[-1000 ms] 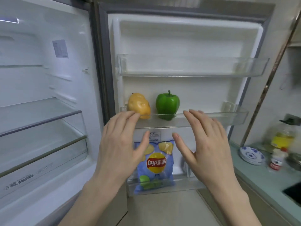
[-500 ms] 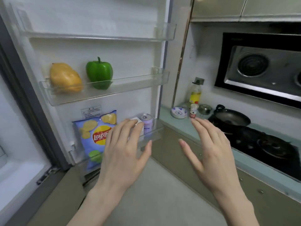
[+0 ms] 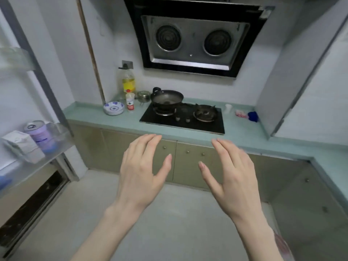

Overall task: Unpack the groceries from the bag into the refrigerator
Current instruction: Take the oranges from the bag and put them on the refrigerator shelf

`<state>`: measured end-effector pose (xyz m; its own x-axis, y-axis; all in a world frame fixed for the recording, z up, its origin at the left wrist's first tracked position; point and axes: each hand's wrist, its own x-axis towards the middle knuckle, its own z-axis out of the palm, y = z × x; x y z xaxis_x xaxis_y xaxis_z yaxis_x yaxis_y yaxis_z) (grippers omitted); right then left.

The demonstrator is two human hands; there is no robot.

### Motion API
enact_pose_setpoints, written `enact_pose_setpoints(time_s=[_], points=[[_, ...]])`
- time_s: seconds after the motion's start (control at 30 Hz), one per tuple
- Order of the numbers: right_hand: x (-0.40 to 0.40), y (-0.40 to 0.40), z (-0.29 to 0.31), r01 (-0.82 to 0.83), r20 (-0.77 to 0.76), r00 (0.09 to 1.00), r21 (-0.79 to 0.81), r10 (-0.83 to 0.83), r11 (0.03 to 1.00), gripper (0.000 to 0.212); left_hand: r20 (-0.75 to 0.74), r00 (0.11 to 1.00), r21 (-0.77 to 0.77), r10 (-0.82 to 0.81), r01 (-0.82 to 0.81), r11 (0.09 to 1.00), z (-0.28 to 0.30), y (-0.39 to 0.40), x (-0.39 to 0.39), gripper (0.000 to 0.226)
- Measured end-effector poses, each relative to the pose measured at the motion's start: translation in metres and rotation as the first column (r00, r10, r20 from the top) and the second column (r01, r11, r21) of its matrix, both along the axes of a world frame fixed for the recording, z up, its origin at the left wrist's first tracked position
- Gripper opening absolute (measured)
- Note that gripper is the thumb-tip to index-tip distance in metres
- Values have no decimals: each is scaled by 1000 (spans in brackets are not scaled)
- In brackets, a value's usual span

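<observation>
Neither grip holds anything: the left hand (image 3: pixel 140 170) and the right hand (image 3: pixel 232 176) hang in front of the person with fingers spread and loosely bent, apart from each other, just as they were a second ago. What has changed is the view, which has swung right, away from the refrigerator door (image 3: pixel 28 117), so that only its edge shows at far left with a purple can (image 3: pixel 38 134) and a white carton (image 3: pixel 20 146) in a door shelf, while the desk (image 3: pixel 90 113) with its hob (image 3: pixel 184 117) now fills the middle. The bag is not in sight, so the person is probably turning to fetch the next item.
</observation>
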<state>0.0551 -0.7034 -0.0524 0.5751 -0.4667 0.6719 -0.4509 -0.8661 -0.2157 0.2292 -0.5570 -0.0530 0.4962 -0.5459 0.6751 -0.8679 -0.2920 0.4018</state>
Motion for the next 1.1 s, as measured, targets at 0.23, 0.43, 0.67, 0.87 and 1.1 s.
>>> enact_pose_setpoints(time_s=[0.23,0.43,0.67,0.87,1.1], points=[[-127,-63,-28,243,24,969,65,-245,968,58,-27,978,10,-207,207,978,-22,-108,-101,48],[-221,-108,-61,389,42,917,130,-397,912,58,-89,947,4,-308,310,951,-50,-186,-190,47],[-300,-136,-89,513,34,847,216,-531,831,57,-99,898,55,-428,434,899,-80,-248,-264,47],[-336,-161,-109,613,47,764,261,-644,746,58,-45,845,125,-532,533,837,-98,-297,-293,46],[-357,-201,-136,704,-34,684,291,-729,648,57,-38,750,221,-660,650,727,-130,-363,-301,45]])
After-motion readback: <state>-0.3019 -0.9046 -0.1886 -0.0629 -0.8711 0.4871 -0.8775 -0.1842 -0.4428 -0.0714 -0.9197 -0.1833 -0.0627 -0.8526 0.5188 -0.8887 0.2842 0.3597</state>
